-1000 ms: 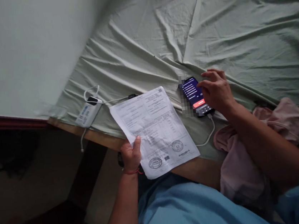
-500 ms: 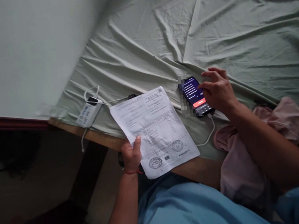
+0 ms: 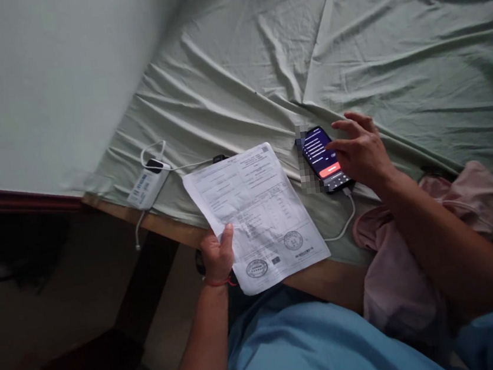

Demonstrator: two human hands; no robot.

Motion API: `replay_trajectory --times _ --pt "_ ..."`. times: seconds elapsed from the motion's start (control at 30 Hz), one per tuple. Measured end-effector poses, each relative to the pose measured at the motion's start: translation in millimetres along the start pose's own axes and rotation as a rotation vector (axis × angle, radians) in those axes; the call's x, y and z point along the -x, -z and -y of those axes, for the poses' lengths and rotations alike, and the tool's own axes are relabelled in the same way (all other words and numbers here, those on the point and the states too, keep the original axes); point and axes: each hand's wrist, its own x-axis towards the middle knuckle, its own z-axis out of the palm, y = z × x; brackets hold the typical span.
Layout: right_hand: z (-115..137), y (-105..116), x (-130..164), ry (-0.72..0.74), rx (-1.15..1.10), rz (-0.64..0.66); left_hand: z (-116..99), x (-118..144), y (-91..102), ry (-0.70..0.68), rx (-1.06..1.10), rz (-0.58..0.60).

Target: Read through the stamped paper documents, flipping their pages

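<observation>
A printed sheet (image 3: 256, 213) is pinched at its lower left edge by the left hand (image 3: 217, 258), thumb on top, the paper resting across the bed edge. The right hand (image 3: 361, 151) is loosely spread, nothing gripped, fingertips on a lit phone (image 3: 321, 158) lying flat on the green bedsheet (image 3: 347, 49). The phone's long axis is angled up-left, just right of the sheet, nearest the right hand. A power bank (image 3: 146, 184) is left of the paper; pink cloth (image 3: 393, 263) under the right forearm.

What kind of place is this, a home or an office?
Probably a home bedroom: a bed with a rumpled green sheet on a wooden frame against a plain wall, with pink clothing lying on it.
</observation>
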Motion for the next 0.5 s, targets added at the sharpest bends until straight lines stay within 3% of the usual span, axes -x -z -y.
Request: replay_trajectory --times 0.5 --pt "5.2 0.6 0.4 -0.023 -0.025 -0.005 1.8 -0.3 0.8 -0.002 0.020 0.000"
